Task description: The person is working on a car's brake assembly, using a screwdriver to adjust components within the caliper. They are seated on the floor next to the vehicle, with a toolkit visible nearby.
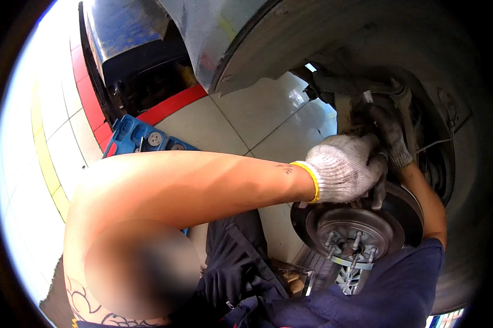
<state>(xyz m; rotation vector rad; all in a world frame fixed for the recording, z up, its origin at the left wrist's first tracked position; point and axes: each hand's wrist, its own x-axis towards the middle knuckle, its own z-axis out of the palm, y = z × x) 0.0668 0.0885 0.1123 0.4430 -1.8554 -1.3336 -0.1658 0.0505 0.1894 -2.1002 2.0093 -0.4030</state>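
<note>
My left hand (347, 167), in a pale knitted glove with a yellow cuff, is closed just above the brake disc (306, 218). What it grips is hidden by the glove; one finger points down toward the disc's upper edge. Past it, my right hand (389, 131), in a dirtier glove, reaches behind the disc into the brake and suspension parts. Its fingers are curled and lost in shadow, so their hold is unclear. The wheel hub (347, 249) faces me with several bare studs sticking out.
A grey fender (202, 33) and dark wheel arch (421, 71) curve over my hands. On the tiled floor (230, 126) lies an open blue tool case (127, 131) with round metal discs. A tyred wheel (327, 268) is below the hub. A thin cable (435, 144) crosses the arch.
</note>
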